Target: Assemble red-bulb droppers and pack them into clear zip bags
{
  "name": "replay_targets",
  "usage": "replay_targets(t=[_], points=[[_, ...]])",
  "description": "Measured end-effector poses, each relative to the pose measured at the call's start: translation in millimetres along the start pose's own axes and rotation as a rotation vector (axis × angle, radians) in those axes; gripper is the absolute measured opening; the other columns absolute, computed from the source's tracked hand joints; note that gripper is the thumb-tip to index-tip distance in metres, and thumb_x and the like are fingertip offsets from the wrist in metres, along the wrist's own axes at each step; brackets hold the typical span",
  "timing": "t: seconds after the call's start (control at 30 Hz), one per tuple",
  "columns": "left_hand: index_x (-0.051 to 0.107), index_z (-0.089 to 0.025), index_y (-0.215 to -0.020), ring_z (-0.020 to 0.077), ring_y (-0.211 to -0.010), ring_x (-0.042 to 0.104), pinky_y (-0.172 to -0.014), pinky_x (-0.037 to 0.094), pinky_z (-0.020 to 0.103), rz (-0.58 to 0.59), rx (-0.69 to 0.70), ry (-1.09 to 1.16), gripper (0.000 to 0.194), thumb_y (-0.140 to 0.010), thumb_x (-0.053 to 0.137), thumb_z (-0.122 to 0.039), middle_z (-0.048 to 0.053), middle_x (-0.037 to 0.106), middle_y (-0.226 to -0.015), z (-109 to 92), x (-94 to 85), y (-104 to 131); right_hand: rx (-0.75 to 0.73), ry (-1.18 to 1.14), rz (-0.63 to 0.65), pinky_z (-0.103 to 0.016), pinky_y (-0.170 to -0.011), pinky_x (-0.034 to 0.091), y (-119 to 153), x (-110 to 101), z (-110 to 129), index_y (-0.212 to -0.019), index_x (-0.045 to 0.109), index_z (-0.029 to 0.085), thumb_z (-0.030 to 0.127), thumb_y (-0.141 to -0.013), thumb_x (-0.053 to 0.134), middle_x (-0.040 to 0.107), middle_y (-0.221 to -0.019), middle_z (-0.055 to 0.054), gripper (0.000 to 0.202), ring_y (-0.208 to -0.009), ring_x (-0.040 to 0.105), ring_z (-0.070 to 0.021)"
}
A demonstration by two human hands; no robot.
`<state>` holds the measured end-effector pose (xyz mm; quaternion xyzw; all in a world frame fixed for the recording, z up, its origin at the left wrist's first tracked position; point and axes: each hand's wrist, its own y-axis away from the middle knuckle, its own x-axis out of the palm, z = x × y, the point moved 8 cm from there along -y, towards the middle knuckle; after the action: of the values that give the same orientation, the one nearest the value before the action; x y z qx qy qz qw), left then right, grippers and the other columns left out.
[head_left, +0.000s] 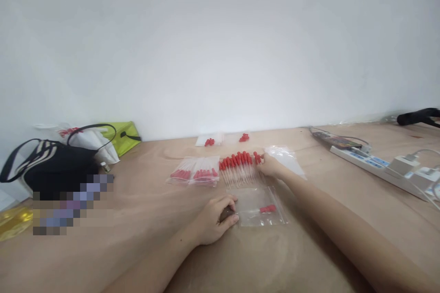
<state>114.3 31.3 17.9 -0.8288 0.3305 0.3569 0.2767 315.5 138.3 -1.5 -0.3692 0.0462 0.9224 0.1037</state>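
1. Our left hand (215, 220) meets one near clear bag (249, 199) at its left end, thumb and fingers apart.
2. Our right hand (271, 165) reaches one row of red-headed sticks (237, 161) mid-bench (144, 219); we cannot tell its grip.
3. Left of it, we count two filled bags (206, 165); farther, two red piles (209, 142).

l hand (213, 220) at clr bag (248, 202) edge, r hand (271, 166) by red-tipped sticks (239, 159).
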Motion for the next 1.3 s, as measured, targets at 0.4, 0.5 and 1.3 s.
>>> replay_targets(t=[0.4,0.5,1.3], points=[[0.050,-0.020,-0.094,0.0188,-0.102,0.049,-0.087,0.038,0.033,0.010,0.020,-0.028,0.015,-0.080,0.048,-0.026,0.006,0.054,-0.110,-1.8,0.8,-0.8,0.015,-0.167,-0.070,-0.020,-0.049,0.039,13.4,-33.4,-18.4,-0.117,0.035,0.014,0.019,-0.065,0.052,0.051,-0.058,0.005,0.055,-0.052,0.052,-0.0108],[0.050,-0.021,-0.101,0.0187,-0.104,0.048,-0.089,0.037,0.033,0.021,0.023,-0.049,0.021,-0.081,0.048,-0.027,0.006,0.053,-0.112,-1.1,2.6,0.0,-0.030,-0.369,-0.165,-0.021,-0.042,0.038,33.3,-47.7,-29.1,-0.127,0.015,0.015,0.019,-0.064,0.051,0.045,-0.053,0.010,0.073,-0.042,0.049,-0.0104],[0.049,-0.022,-0.109,0.0207,-0.100,0.049,-0.087,0.039,0.035,-0.013,0.006,-0.102,0.030,-0.081,0.049,-0.032,0.005,0.055,-0.108,-3.7,0.9,-2.9,-0.117,-0.597,0.139,-0.022,-0.041,0.039,109.9,-7.7,-31.3,-0.073,0.051,0.018,0.046,-0.054,0.068,0.054,-0.061,0.003,0.037,-0.045,0.047,-0.0083]])
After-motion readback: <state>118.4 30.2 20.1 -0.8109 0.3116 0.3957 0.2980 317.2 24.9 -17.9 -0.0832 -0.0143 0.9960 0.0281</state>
